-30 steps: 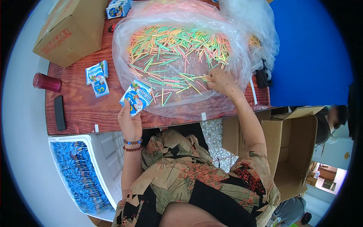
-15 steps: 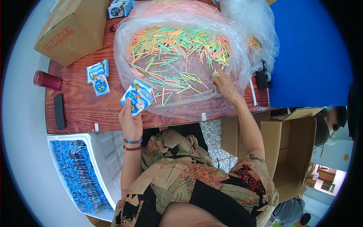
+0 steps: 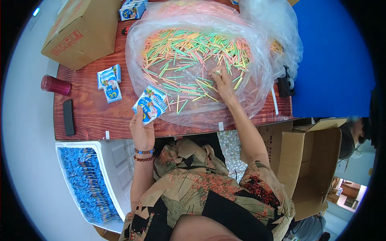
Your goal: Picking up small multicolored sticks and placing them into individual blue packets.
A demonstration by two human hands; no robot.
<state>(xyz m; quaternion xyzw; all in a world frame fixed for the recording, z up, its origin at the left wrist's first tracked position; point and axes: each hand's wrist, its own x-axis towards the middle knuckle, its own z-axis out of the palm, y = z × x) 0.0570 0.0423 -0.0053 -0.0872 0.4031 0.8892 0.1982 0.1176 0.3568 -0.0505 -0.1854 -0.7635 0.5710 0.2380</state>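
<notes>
My left hand (image 3: 141, 130) is closed on blue-and-white printed packets (image 3: 149, 105), held near the table's front edge at the left front of a clear plastic bag (image 3: 187, 117). Thin pink, green and yellow sticks (image 3: 189, 44) lie spread in the opened bag, heaped at its far side and loose nearer to me. Over the bag's right half, among loose sticks, is my right hand (image 3: 225, 86), its fingers curled together. Something small and pale shows at those fingertips, too small to make out.
Two more packets (image 3: 111, 86) lie left of the bag, near a dark red cup (image 3: 56, 85) and a black oblong object (image 3: 69, 117). A cardboard box (image 3: 82, 38) stands behind them. Below the table sit a white foam box (image 3: 98, 156) full of blue packets and an open carton (image 3: 315, 168).
My right hand has moved left over the sticks, its fingers still curled. The left hand keeps its hold on the packets. The whole view has shifted slightly.
</notes>
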